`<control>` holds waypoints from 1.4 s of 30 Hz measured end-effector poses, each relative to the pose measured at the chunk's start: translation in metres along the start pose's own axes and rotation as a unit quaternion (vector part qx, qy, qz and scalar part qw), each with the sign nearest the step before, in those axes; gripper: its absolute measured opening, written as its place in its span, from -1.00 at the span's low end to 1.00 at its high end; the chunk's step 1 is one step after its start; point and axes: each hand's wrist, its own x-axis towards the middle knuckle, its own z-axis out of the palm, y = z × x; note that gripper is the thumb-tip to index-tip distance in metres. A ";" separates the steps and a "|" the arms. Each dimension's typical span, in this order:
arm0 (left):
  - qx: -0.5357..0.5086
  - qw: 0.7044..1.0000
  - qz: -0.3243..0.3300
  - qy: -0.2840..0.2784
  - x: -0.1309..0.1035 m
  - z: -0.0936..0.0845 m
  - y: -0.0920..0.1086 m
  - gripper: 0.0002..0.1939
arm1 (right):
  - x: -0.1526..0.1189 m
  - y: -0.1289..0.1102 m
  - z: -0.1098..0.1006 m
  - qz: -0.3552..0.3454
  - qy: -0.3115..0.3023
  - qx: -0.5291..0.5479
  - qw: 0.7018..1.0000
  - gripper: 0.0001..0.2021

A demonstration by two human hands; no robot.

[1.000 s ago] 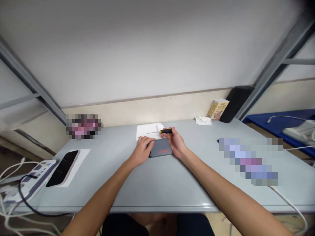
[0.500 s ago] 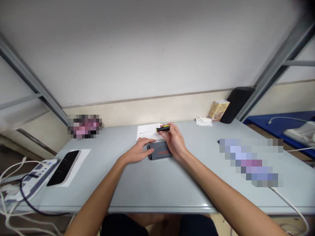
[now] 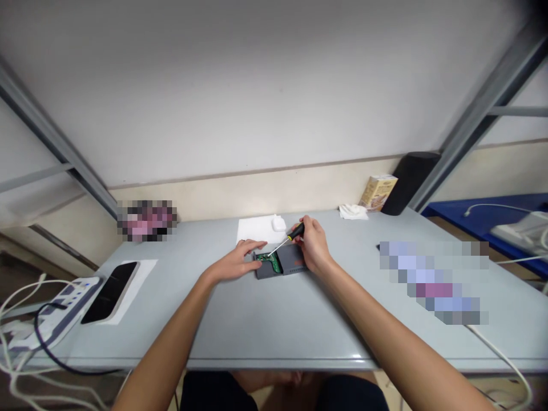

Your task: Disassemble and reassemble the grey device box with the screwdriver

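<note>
I see the grey tabletop [image 3: 274, 319] run from the casing [image 3: 268, 275] in mid-frame down to its front edge [image 3: 278, 363] low in the frame, with a phone [image 3: 110, 292] well off at lower left and crumpled tissue [image 3: 353, 212] right of centre. The dark casing shows a green circuit board [image 3: 276, 265] at its left end, a red-marked cover [image 3: 290, 261] lying to the right. My right hand [image 3: 315, 246] pinches a screwdriver [image 3: 296, 231] slanting down-left over the board, while my left hand [image 3: 233, 263] spreads thumb and fingers around the casing's left end.
</note>
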 end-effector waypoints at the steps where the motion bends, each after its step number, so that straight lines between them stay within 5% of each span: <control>1: -0.002 1.000 -0.002 0.002 0.000 -0.001 0.001 -0.41 | 0.000 -0.003 -0.002 -0.001 0.007 -0.029 1.000 -0.80; 8: -0.026 0.999 0.006 0.019 0.003 -0.003 0.011 -0.43 | 0.001 -0.004 -0.004 -0.075 0.009 -0.140 0.987 -0.75; 15: -0.034 0.995 0.005 0.098 0.006 -0.001 0.012 -0.51 | -0.022 -0.003 0.001 -0.252 -0.155 -0.134 0.946 -0.71; 19: -0.039 0.988 0.008 0.151 0.007 0.001 0.012 -0.61 | -0.039 -0.001 0.001 -0.278 -0.209 -0.189 0.918 -0.80; 22: -0.037 0.989 0.024 0.141 0.006 0.002 0.014 -0.66 | -0.042 0.003 0.001 -0.273 -0.230 -0.193 0.914 -0.80; 35: 0.049 0.989 0.100 0.094 0.006 0.004 0.005 -0.86 | -0.016 0.011 0.000 -0.293 -0.148 -0.127 0.936 -0.70; 42: 0.029 0.992 0.051 0.112 0.008 0.008 0.001 -0.81 | -0.014 0.006 -0.002 -0.332 -0.097 -0.141 0.928 -0.72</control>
